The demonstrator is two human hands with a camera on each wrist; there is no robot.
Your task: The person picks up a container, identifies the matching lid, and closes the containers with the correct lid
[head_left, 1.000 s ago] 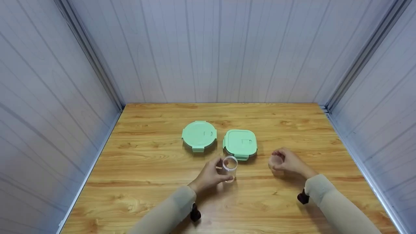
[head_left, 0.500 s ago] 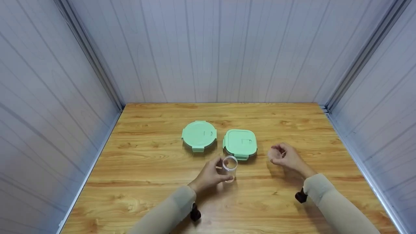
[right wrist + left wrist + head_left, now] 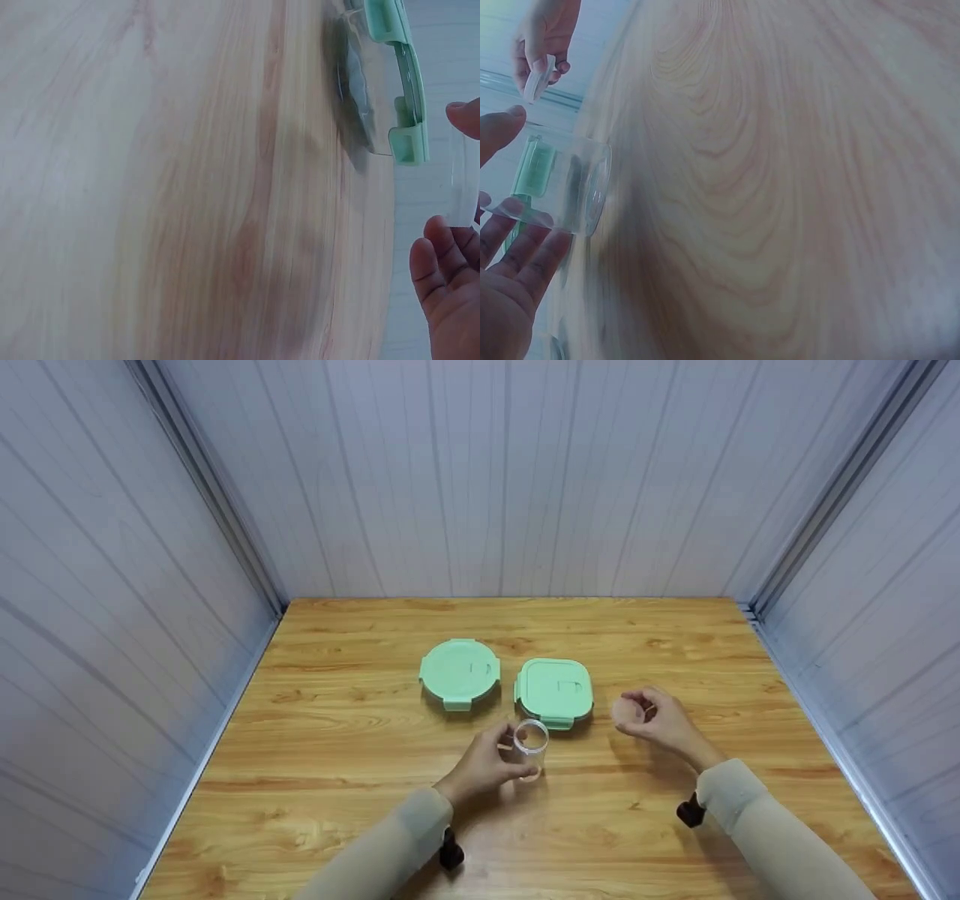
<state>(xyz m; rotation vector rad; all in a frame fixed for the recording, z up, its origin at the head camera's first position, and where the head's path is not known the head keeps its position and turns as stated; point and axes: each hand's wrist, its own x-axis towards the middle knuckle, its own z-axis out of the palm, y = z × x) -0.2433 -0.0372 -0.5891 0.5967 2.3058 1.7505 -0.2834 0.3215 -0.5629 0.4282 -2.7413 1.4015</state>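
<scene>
My left hand grips a clear, open-topped jar from its left side, thumb in front and fingers behind. In the left wrist view the jar stands upright on the wood, its thick base on the surface. Off to the right, my right hand pinches a round translucent lid by its edge, raised above the table. The right wrist view shows the lid between thumb and fingers, partly cut off by the frame edge.
Behind the jar stands a square glass container with a mint-green clip lid. A round container with a matching green lid is to its left. Pale panel walls enclose the wooden table at the back and both sides.
My right hand has lifted the lid slightly and moved it a little left, towards the jar. My left hand and the jar have stayed in place.
</scene>
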